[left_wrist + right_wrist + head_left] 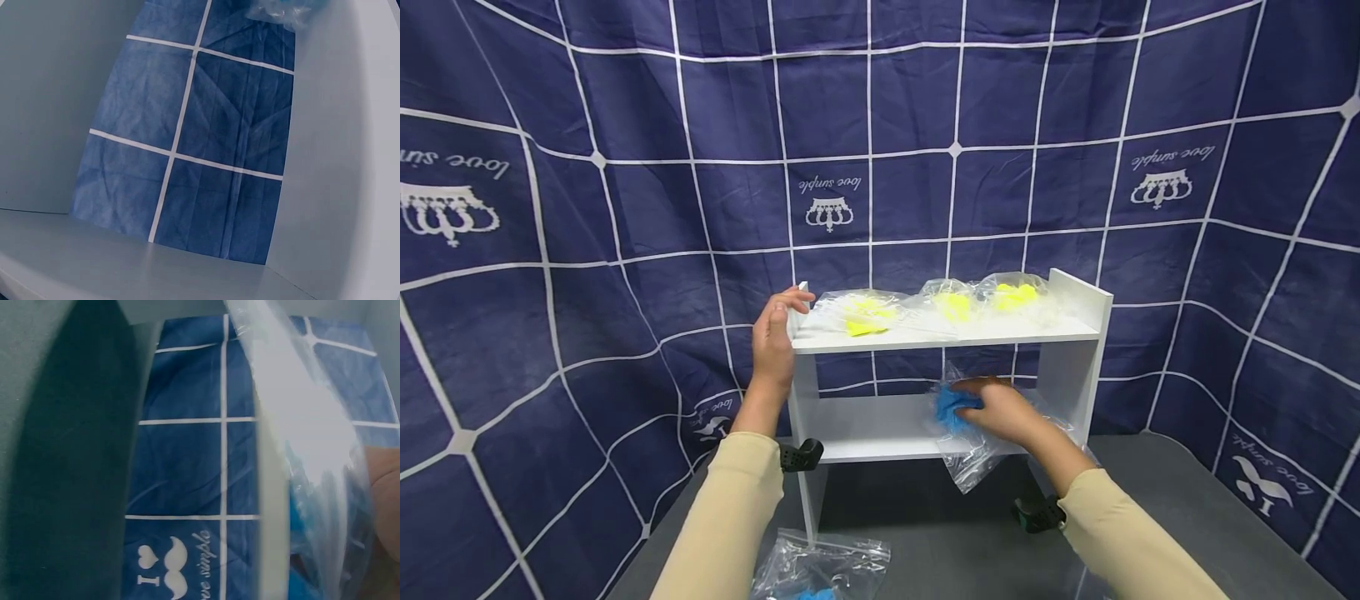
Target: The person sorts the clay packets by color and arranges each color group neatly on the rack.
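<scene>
My right hand (1003,410) grips a clear plastic bag with a crumpled blue item (953,407) inside, at the lower board of a white shelf unit (880,427). In the right wrist view, the clear bag (312,419) hangs beside part of the hand (384,500), and its blue content shows low down. My left hand (774,333) touches the top of the unit's left side panel, its fingers reaching over the edge and the thumb apart. The left wrist view shows the shelf's inside (325,150) but not the hand.
Several clear bags with yellow contents (868,315) lie along the top board. Another clear bag (842,558) with something blue rests on the dark table (925,533) at the front left. A navy checked curtain (910,200) hangs behind and at both sides.
</scene>
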### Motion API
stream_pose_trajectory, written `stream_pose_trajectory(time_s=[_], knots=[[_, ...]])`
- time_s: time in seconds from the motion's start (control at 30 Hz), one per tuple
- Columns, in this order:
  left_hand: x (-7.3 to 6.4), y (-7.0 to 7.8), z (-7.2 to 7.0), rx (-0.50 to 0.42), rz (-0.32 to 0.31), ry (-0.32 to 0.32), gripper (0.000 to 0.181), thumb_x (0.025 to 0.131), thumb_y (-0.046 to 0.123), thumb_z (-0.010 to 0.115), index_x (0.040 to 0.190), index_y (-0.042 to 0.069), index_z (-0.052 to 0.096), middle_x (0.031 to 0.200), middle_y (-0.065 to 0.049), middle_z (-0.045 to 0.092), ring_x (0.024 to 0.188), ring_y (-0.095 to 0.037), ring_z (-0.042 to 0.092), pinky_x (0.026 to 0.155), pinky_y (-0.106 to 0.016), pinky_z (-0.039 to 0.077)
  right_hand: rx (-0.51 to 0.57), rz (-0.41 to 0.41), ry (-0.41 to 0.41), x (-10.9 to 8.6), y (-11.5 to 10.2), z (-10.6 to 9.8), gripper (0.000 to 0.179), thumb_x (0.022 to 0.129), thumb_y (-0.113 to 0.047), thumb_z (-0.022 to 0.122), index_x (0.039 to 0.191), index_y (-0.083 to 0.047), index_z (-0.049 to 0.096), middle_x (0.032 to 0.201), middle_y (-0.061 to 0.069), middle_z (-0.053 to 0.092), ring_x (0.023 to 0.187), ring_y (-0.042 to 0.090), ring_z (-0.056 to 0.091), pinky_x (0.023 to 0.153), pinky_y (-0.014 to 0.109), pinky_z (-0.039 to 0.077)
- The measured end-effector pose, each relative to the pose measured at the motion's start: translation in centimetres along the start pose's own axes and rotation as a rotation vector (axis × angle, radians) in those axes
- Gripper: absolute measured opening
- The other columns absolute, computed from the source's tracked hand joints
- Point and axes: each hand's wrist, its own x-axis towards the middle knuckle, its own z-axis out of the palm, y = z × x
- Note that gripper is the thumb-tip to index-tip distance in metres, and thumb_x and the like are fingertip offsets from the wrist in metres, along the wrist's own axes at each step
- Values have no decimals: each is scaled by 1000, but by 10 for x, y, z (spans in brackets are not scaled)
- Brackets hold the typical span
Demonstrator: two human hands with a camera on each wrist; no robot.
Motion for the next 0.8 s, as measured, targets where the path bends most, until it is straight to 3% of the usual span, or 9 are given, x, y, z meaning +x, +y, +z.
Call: stream_pose_trajectory(time_s=[0.07,0.23,0.33,0.47,0.6,0.8], knots=[[0,0,0,3,-4,0,36,95,6,28,88,-22,48,110,-38,58,128,-43,45,117,-41,26,-16,-5,1,-1,4,4,42,85,-24,68,124,-10,64,121,13,67,113,33,63,96,49,50],[0,-2,1,0,-13,8,37,96,8,28,88,-22,48,109,-37,58,124,-18,50,117,-39,27,-27,-18,21,-3,7,8,42,85,-24,68,124,-10,64,122,13,67,116,34,61,97,49,49],[0,-2,1,0,-14,11,37,96,9,28,88,-22,48,109,-37,58,126,-22,50,117,-39,26,-23,-11,19,-3,6,9,42,85,-25,68,124,-12,64,123,12,66,117,34,60,97,49,49],[0,-1,1,7,-16,5,36,95,8,28,87,-21,48,110,-38,58,129,-41,45,117,-40,25,-28,1,14,-5,5,8,42,85,-27,69,124,-13,64,122,12,67,115,33,62,96,49,50],[0,1,1,8,-19,4,35,95,7,28,88,-22,48,111,-38,58,129,-45,44,117,-42,25,-34,-4,41,-7,1,4,43,86,-28,67,126,-13,63,124,10,66,113,34,63,94,51,50],[-1,2,1,5,-21,8,36,96,7,27,87,-22,47,110,-38,57,124,-17,50,117,-40,25,-43,-72,117,-20,-10,-9,41,88,-29,66,127,-16,62,131,7,63,117,33,60,95,53,49]])
